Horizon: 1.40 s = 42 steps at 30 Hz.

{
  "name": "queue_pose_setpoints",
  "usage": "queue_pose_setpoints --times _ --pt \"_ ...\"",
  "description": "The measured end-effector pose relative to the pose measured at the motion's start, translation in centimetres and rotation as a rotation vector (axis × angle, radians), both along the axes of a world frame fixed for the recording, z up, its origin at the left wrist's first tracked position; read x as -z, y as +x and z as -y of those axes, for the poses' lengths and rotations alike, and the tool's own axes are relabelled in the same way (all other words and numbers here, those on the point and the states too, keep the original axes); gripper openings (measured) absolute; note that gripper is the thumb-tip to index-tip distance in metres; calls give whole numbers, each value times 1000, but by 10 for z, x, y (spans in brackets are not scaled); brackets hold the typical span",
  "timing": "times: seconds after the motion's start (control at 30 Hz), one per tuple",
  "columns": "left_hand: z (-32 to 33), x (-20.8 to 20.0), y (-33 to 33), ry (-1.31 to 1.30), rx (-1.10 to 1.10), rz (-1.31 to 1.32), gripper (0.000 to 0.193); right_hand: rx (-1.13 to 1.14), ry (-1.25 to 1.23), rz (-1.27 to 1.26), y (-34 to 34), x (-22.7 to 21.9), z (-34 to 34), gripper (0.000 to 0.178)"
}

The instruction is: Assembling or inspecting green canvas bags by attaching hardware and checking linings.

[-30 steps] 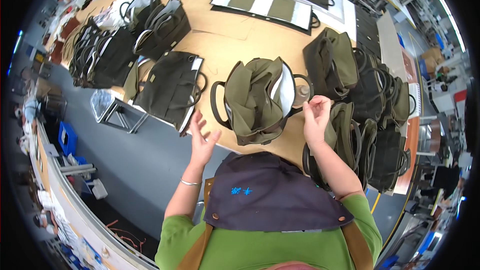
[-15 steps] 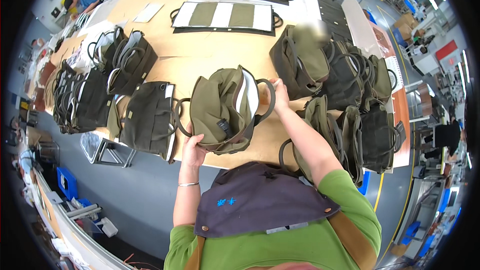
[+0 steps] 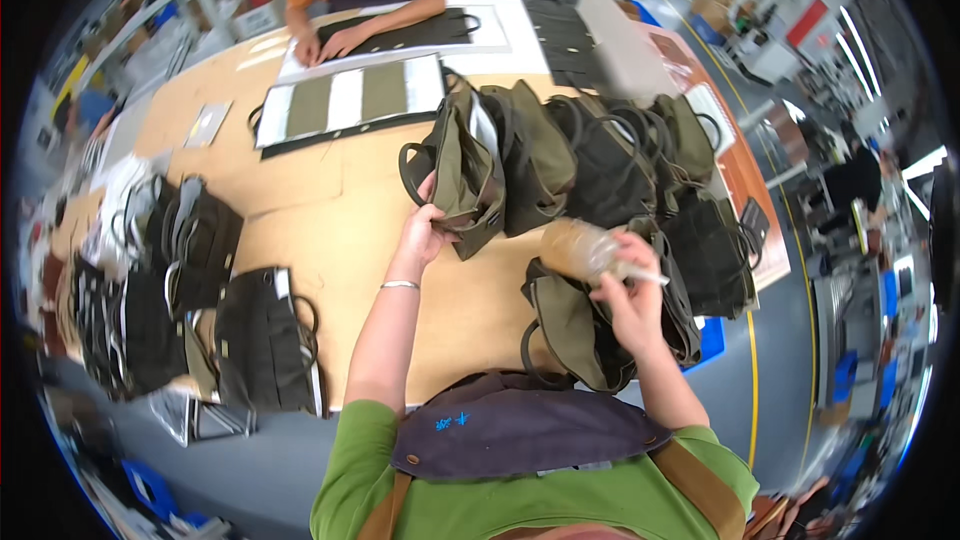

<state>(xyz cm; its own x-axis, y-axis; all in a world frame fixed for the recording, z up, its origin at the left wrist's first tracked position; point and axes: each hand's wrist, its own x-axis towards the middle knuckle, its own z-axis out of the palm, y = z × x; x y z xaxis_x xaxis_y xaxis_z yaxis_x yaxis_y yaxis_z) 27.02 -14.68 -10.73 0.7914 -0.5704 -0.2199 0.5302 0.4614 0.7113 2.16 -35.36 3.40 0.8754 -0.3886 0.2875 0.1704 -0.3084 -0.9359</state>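
Note:
My left hand (image 3: 424, 228) is closed on the near lower edge of a dark tote bag (image 3: 468, 175) with olive lining and a black loop handle. This bag stands at the left end of a group of similar bags. In my right hand (image 3: 632, 292) is a clear jar (image 3: 578, 248) with yellowish-brown contents, tilted and blurred by motion. A thin white stick-like piece (image 3: 642, 273) shows by its fingers; I cannot tell how it joins the jar. Below the jar lies an olive-lined bag (image 3: 575, 325), partly covered by my right hand.
More dark bags (image 3: 615, 165) crowd the right side. Others (image 3: 125, 325) stand at the left, near a flat dark bag (image 3: 262, 340). Across the wooden table (image 3: 335, 195), a co-worker's hands (image 3: 330, 43) rest on a dark panel. An olive-and-white striped panel (image 3: 350, 100) lies nearer.
The bag has gone from in front of me to the group at far right, with my left hand on it. My right hand has left the bag's side and now holds the jar.

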Motion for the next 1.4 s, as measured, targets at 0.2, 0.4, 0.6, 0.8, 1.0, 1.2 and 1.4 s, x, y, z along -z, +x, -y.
queue_pose_setpoints --times 0.2,0.4,0.6,0.8,1.0,1.2,1.4 --pt "55 -22 8 251 125 150 69 -194 -204 -220 -34 -1 -35 37" --pt "10 32 -2 437 21 214 88 -536 -316 -399 -13 -1 -81 29" --pt "-98 45 -89 495 -166 326 65 -718 -458 -238 4 9 -117 34" --pt "-226 82 -251 383 -496 178 41 -947 -582 -176 30 26 -180 32" --pt "-275 27 -367 627 -493 20 83 -1313 -545 -72 44 43 -285 32" --pt "-299 6 -403 926 -909 205 91 -1705 -503 -28 13 42 -406 31" --pt "-314 -41 -472 1223 -1297 -30 78 -2063 -595 126 -41 22 -490 34"
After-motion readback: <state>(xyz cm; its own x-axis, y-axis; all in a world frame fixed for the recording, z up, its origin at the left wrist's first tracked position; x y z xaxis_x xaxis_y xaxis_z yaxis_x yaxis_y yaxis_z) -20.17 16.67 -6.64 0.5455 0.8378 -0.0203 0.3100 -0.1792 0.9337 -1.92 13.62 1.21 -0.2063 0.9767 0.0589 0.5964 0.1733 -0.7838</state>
